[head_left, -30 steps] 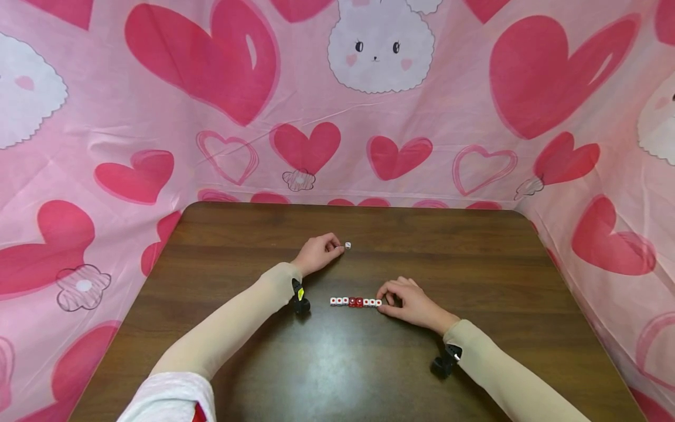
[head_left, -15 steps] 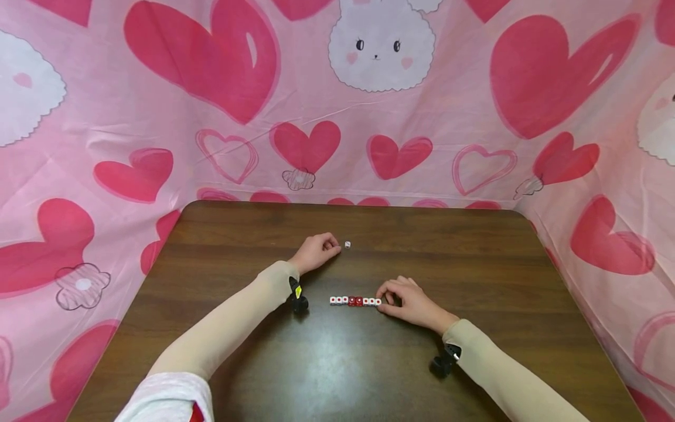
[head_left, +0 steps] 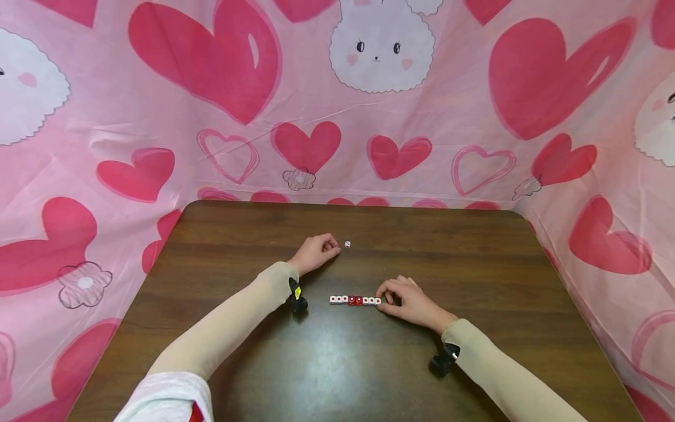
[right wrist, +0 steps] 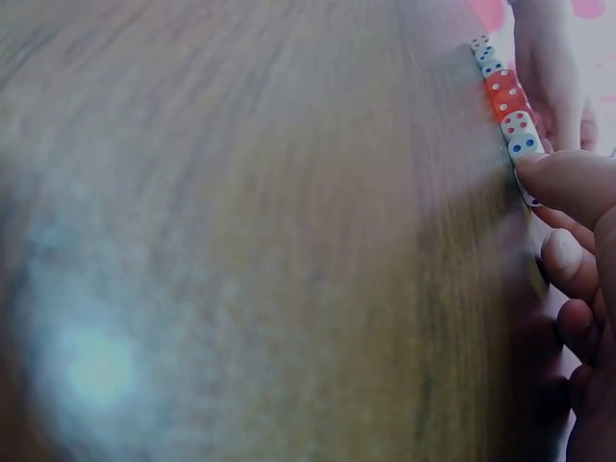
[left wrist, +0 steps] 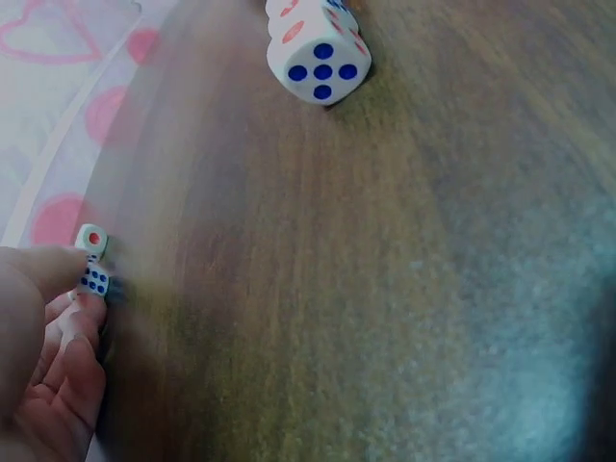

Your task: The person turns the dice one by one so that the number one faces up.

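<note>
A straight row of small dice [head_left: 339, 299] lies on the wooden table [head_left: 263, 363], several white with two red [head_left: 355, 300] in the middle. My right hand [head_left: 413, 302] pinches the white die at the row's right end between thumb and index finger; in the right wrist view the thumb [right wrist: 568, 185] covers part of it. Farther back, my left hand [head_left: 314, 253] pinches a white die [left wrist: 94, 280] with blue dots, mostly hidden from the head view. Just right of those fingertips sits a loose white die [head_left: 347, 244], a little apart from them.
Pink cloth [head_left: 358, 105] with hearts and rabbit faces hangs behind the table and along both sides. Black wrist cameras are strapped on the left wrist [head_left: 299, 303] and the right wrist [head_left: 442, 363].
Over the last second my left hand has drawn slightly left, widening the gap to the loose die. My right hand and the row of dice have stayed in place.
</note>
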`<state>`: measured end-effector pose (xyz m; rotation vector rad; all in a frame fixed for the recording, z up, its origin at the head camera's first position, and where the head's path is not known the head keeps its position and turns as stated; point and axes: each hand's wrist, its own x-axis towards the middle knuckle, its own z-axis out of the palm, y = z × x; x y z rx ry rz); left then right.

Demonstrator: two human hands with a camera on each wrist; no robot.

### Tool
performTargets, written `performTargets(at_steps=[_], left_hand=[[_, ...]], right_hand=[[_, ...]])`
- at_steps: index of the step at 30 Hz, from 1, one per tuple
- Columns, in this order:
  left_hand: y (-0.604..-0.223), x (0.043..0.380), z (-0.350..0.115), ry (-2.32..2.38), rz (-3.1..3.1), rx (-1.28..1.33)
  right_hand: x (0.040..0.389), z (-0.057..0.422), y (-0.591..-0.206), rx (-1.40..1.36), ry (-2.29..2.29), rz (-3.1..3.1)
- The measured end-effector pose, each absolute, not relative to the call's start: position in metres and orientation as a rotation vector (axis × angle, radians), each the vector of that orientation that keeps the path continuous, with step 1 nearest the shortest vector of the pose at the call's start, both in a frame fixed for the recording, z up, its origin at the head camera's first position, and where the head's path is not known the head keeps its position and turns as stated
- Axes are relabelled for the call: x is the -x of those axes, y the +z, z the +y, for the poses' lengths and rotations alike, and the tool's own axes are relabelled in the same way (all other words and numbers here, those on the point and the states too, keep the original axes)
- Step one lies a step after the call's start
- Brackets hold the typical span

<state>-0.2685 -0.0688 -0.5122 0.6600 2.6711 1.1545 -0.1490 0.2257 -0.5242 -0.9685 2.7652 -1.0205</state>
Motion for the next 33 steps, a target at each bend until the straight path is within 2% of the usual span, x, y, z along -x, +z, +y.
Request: performTargets(at_steps=[19,27,33], left_hand=[[-0.506,0.258,-0.072,1.129,2.639,-0.66],[-0.506,0.251,-0.077,1.054,2.658,-0.815],[-0.504,0.238,-0.083,1.005,2.65,-0.83]], right_hand=[[0.148,0.227,-0.526,0.991,-1.028,2.785],[0.147,0.226,-0.523,0.957,-1.026,2.774],[0.147,0.226,-0.525,0.966,-1.031,2.772]])
